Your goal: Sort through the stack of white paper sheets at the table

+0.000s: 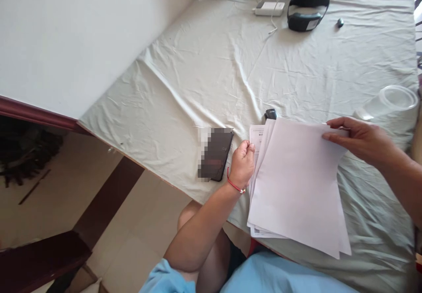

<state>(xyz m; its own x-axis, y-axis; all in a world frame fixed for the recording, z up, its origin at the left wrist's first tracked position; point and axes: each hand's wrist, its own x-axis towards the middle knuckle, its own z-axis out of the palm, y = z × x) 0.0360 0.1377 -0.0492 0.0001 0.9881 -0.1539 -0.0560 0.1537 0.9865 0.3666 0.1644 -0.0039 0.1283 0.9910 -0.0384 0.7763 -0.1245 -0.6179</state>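
Several white paper sheets point(296, 183) lie fanned in a loose stack over the near edge of the table. The top sheet shows a blank side; printing shows on a sheet beneath at the left. My left hand point(243, 163) pinches the left edge of the lower sheets, thumb on top. At the upper right corner, my right hand point(356, 137) grips the top sheet between thumb and fingers, bending that corner up. Close to my left hand lies a dark phone point(217, 154), partly blurred out. A small black object point(270, 114) sits just behind the stack.
A pale green cloth point(198, 86) with wrinkles covers the table. A clear plastic cup point(392, 101) lies on its side at right. Toward the back are a white power bank point(269, 8) with a cable, a black headset point(308, 9) and a small dark item point(340, 22). A wall point(82, 29) borders the left.
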